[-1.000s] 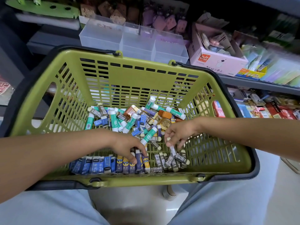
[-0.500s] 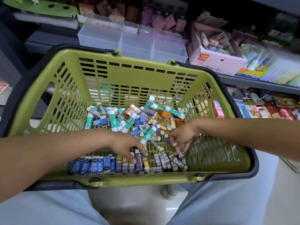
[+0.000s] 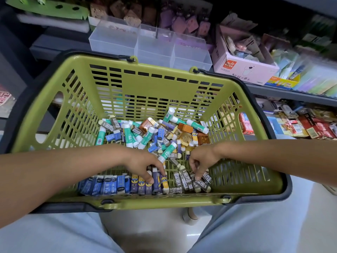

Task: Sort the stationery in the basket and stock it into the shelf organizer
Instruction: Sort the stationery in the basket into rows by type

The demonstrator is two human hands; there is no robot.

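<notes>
A green plastic basket [image 3: 164, 202] rests on my lap. Loose glue sticks [image 3: 168, 149], amber sharpeners [image 3: 185, 127] and erasers lie heaped at its middle. Along the near wall stand rows of blue erasers [image 3: 105, 186], purple-and-yellow erasers [image 3: 141, 187] and grey 2B erasers [image 3: 184, 179]. My left hand [image 3: 144, 164] presses fingertips on the purple-and-yellow row. My right hand [image 3: 201, 160] reaches down with curled fingers and pinches a grey 2B eraser [image 3: 199, 181] in the grey group. The clear shelf organizer [image 3: 145, 46] stands behind the basket.
A pink open carton [image 3: 242, 68] sits right of the organizer on the shelf. Packaged goods [image 3: 310, 125] fill the lower shelf at right. Plush trinkets [image 3: 184, 22] hang behind the organizer. The basket's dark handles [image 3: 269, 125] lie folded down along its rim.
My right hand has moved down toward the near wall onto the grey 2B erasers, which now lie closer together. My left hand has stayed on the purple-and-yellow row.
</notes>
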